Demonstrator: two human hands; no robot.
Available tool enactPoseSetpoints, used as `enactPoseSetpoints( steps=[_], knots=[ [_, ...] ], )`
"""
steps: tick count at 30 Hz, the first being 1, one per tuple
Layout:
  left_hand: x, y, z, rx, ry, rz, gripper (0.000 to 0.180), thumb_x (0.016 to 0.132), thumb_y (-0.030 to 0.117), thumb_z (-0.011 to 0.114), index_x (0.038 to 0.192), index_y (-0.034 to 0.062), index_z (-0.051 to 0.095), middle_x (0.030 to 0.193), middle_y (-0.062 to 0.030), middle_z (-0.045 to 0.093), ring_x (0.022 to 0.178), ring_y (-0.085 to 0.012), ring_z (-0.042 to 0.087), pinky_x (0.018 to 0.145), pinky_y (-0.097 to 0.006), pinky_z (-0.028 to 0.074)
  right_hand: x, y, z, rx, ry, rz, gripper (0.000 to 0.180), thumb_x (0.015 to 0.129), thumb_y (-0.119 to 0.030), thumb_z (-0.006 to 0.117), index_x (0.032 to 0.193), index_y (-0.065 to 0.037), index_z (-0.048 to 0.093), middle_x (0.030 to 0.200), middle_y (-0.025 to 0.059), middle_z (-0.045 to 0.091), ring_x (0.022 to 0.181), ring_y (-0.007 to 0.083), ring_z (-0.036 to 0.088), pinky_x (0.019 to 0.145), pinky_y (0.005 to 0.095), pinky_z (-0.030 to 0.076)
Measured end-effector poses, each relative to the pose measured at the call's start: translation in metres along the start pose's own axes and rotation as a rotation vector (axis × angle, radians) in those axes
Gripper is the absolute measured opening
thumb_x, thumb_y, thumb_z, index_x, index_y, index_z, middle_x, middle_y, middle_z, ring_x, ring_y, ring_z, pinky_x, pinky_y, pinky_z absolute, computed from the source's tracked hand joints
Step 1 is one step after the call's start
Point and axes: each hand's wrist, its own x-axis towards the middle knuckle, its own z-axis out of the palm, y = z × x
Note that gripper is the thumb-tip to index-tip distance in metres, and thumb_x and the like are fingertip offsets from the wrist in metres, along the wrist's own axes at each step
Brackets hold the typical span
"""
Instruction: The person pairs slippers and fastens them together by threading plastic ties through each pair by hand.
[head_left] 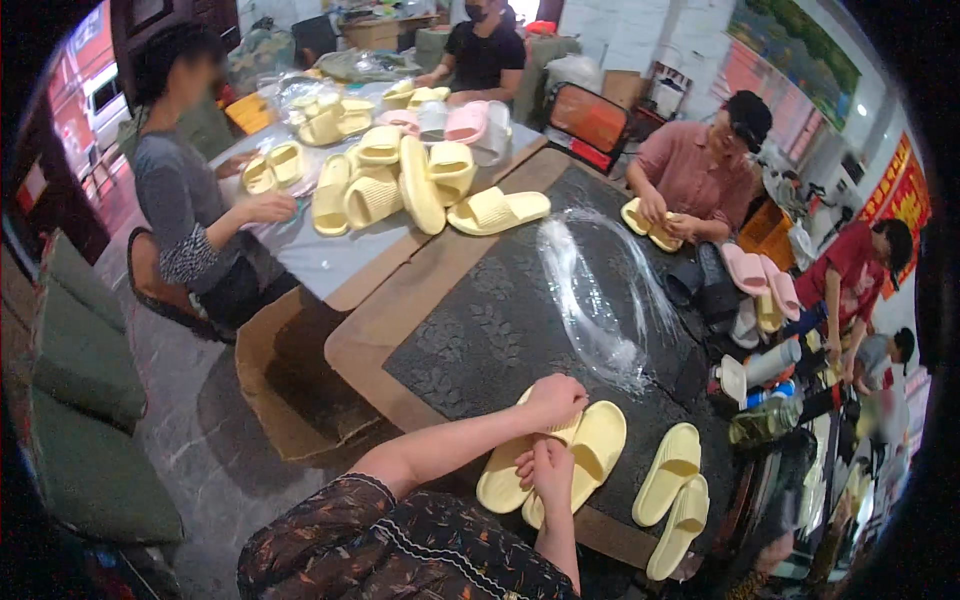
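Two pale yellow slide slippers lie side by side in front of me at the near table edge, the left slipper [500, 480] partly under my hands and the right slipper [602, 440] more exposed. My left hand [557, 400] reaches across the straps with its fingers bent inward and closed. Just below it, my right hand [548, 468] is curled over the gap between the two slippers, fingers drawn together. Whatever is pinched in either hand is too small or hidden to make out. Another yellow pair [668, 475] rests to the right.
Crumpled clear plastic bags [590, 300] lie mid-table. A pile of yellow slippers [380, 180] covers the left table. Right are black slippers [712, 285], pink slippers [760, 275] and a bottle [765, 425]. An open cardboard box [300, 370] stands left. Several people work around.
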Motion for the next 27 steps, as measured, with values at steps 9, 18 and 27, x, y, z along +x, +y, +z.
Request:
enactPoseSetpoints(
  steps=[9, 18, 27],
  knots=[
    [0.000, -0.001, -0.001, -0.456, 0.377, 0.236, 0.019, 0.083, 0.022, 0.060, 0.083, 0.0049, 0.069, 0.079, -0.0107, 0.063, 0.080, -0.0292, 0.059, 0.074, -0.039, 0.046, -0.074, -0.023, -0.067, -0.162, -0.019, 0.104, 0.029, 0.097, -0.015, 0.045, 0.112, 0.004, 0.061, 0.065, 0.0082, 0.063, 0.050, 0.0078, 0.055, 0.046, 0.0198, 0.042],
    [-0.003, -0.004, -0.001, -0.479, 0.401, 0.243, 0.019, 0.082, 0.023, 0.061, 0.084, 0.0061, 0.069, 0.076, -0.0099, 0.062, 0.078, -0.0271, 0.059, 0.073, -0.038, 0.046, -0.125, -0.061, -0.125, -0.177, 0.474, -0.117, 0.029, 0.095, -0.025, 0.054, 0.090, 0.000, 0.067, 0.063, 0.0010, 0.059, 0.053, 0.0080, 0.047, 0.050, 0.0245, 0.038],
    [-0.008, -0.005, -0.004, -0.469, 0.390, 0.218, 0.017, 0.083, 0.021, 0.063, 0.084, 0.0055, 0.069, 0.079, -0.0089, 0.063, 0.080, -0.0246, 0.059, 0.073, -0.036, 0.046, -0.115, -0.042, -0.125, -0.020, 0.778, -0.420, 0.025, 0.090, -0.025, 0.061, 0.078, -0.003, 0.063, 0.060, -0.0014, 0.047, 0.052, 0.0081, 0.036, 0.047, 0.0269, 0.029]
  ],
)
